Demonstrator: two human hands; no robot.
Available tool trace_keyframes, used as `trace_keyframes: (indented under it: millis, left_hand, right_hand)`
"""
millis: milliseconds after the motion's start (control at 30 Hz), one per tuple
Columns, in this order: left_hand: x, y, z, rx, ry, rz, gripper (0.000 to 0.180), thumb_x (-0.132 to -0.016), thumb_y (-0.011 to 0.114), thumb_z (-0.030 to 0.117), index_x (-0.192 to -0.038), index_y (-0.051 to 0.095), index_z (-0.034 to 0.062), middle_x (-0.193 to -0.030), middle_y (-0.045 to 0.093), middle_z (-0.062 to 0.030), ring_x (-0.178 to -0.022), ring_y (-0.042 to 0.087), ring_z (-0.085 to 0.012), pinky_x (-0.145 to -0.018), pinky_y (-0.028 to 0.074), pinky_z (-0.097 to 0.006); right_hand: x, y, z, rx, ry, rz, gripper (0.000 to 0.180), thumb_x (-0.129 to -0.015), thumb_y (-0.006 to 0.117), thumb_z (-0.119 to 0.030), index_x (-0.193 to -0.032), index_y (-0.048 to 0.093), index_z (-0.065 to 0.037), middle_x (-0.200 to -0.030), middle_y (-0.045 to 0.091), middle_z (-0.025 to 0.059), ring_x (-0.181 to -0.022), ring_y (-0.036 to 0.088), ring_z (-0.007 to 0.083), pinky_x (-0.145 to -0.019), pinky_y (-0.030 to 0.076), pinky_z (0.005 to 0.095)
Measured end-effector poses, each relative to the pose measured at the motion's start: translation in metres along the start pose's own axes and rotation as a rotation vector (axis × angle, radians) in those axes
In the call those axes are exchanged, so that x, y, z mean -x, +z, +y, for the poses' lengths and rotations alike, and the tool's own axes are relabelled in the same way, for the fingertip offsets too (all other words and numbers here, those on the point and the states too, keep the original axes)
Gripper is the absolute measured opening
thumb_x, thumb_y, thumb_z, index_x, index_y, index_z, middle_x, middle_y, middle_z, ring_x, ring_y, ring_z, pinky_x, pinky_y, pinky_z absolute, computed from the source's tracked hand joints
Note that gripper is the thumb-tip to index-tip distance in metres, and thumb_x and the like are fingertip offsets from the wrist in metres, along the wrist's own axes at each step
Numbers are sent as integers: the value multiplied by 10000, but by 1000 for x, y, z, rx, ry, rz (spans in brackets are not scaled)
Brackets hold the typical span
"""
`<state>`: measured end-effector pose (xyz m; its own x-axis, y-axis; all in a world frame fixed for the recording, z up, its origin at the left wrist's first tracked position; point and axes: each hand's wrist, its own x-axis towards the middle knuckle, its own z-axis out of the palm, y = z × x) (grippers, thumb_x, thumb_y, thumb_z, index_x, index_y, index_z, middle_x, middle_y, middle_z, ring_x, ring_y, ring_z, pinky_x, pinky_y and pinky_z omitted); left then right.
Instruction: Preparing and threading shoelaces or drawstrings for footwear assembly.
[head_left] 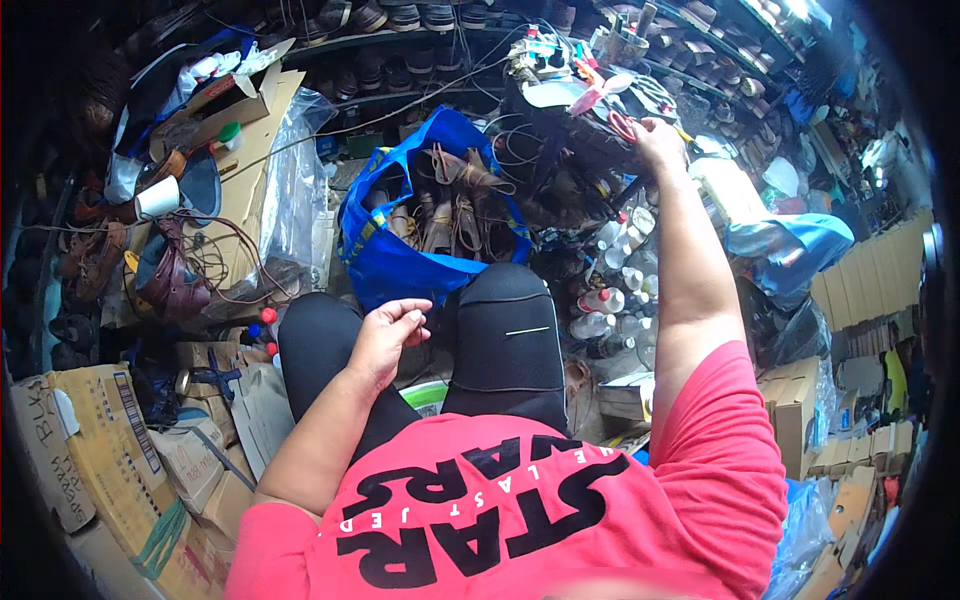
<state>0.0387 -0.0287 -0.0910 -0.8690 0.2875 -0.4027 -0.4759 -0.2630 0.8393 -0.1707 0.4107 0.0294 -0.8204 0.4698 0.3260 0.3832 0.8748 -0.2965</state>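
My right hand (660, 146) reaches out to the cluttered stand at the far right, its fingers closed at the red looped handles of a pair of scissors (622, 126). The scissors' blades are hard to make out among the tools. Above my left thigh, my left hand (390, 342) is closed in a pinch; whatever lies between thumb and finger is too small to name. A thin pale stick, perhaps a needle (528, 331), lies across my right thigh. Beyond my knees stands an open blue bag (380, 262) holding several brown shoe parts (440, 225).
Several plastic bottles (600, 300) stand right of my knee, below my right arm. Cardboard boxes (120, 430) are stacked at the left. A white cup (157, 198) and brown straps lie at the far left. Shoes (400, 70) line shelves at the back.
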Motion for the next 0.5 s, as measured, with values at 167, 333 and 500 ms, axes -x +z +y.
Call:
trace_keyframes:
  millis: [167, 333, 500]
  left_hand:
    - [-16, -6, -9, -24, -42, 31, 120, -892, 575, 114, -995, 613, 64, -822, 594, -2, -700, 594, -104, -688, 490, -246]
    - [-23, -12, -13, 21, -87, 78, 142, -890, 574, 108, -1021, 601, 62, -826, 593, 0, -705, 594, -105, -677, 486, -245]
    - [-23, -7, -7, -15, -83, 67, 129, -888, 576, 107, -1004, 600, 55, -815, 593, 0, -706, 595, -100, -673, 483, -238]
  right_hand:
    - [-40, 9, 8, 128, 30, -286, 364, -781, 616, -457, -918, 707, -132, -745, 682, 68, -671, 654, 175, -672, 495, 320]
    - [-51, 5, 0, 283, -94, -358, 500, -721, 624, -540, -869, 707, -69, -815, 682, 114, -766, 651, 229, -710, 489, 331]
    - [-52, -11, -14, 352, -182, -306, 468, -709, 615, -476, -867, 701, -44, -845, 678, 143, -794, 652, 240, -711, 492, 329]
